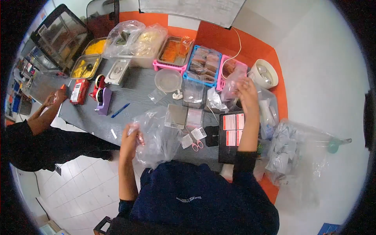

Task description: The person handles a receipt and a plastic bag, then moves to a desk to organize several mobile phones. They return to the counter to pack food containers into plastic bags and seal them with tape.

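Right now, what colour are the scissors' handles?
The handles are pink; the head view shows them.

Food-packing room, apparently commercial: indicated by yellow food [80, 70] kept in steel trays [96, 67], filled bags [203, 62] stacked together, clear plastic bag [158, 139], purple tape dispenser [103, 102]; all laid out at grey worktop [135, 86].

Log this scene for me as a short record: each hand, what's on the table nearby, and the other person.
Left hand: grips the left side of a clear plastic bag
Right hand: holds thin see-through plastic
Right of the bag: pink-handled scissors, black item with red-and-white labels
Beyond the bag, to the left: blue pen, purple tape dispenser
Other person: a hand beside a red packet
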The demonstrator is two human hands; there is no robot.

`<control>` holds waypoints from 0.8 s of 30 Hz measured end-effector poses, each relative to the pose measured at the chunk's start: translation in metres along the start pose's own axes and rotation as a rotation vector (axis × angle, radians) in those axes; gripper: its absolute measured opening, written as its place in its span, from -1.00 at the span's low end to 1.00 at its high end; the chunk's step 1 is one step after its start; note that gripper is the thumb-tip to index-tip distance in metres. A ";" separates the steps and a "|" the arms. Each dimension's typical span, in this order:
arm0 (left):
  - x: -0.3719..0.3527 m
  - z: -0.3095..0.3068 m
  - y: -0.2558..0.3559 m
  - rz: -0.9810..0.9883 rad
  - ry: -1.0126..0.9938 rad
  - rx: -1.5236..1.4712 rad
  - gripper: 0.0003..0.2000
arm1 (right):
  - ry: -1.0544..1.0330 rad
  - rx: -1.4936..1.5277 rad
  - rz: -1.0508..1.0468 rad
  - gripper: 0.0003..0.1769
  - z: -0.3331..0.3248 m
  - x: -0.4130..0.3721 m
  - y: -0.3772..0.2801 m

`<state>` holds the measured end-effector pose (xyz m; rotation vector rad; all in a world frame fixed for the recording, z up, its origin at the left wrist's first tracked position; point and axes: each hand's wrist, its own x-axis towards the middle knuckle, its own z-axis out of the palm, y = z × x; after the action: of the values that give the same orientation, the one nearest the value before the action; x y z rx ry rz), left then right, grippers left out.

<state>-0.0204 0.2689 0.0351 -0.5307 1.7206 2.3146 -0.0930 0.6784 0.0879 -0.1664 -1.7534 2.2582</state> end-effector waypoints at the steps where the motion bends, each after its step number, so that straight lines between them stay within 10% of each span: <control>1: 0.004 0.009 -0.005 -0.020 -0.022 -0.006 -0.90 | 0.061 0.322 0.019 -0.82 0.011 -0.020 0.005; 3: 0.008 0.038 -0.017 -0.058 -0.086 -0.036 -0.88 | 0.127 0.644 0.042 -0.79 0.030 -0.058 0.036; 5: -0.001 0.072 -0.019 -0.179 -0.209 -0.069 -0.86 | -0.457 0.568 0.317 -0.84 0.045 -0.088 0.100; 6: 0.002 0.075 -0.019 -0.185 -0.208 -0.064 -0.86 | -0.518 0.049 0.543 -0.80 0.073 -0.102 0.096; 8: 0.014 0.080 -0.021 -0.338 -0.321 -0.497 -0.86 | -1.305 -1.113 0.357 -0.67 0.052 -0.112 0.173; 10: 0.030 0.058 -0.009 -0.273 -0.565 -0.737 -0.81 | -1.205 -1.784 0.156 -0.72 -0.001 -0.136 0.220; 14: 0.021 0.045 0.010 0.155 -0.262 0.421 -0.63 | -1.031 -1.702 0.322 -0.64 0.020 -0.123 0.120; 16: 0.037 0.021 -0.031 0.807 0.121 1.335 -0.57 | -1.175 -1.470 0.276 -0.68 0.006 -0.122 0.116; 20: 0.044 0.032 -0.054 0.628 0.238 1.308 -0.57 | -1.231 -0.929 0.140 -0.62 0.051 -0.135 0.072; 24: 0.029 0.058 -0.067 0.407 -0.136 1.058 -0.62 | -1.099 -0.647 0.037 -0.66 0.074 -0.131 0.130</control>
<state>-0.0307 0.3429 -0.0205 0.1926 2.7540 1.2079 -0.0056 0.5421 -0.0279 1.1207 -2.9396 1.7650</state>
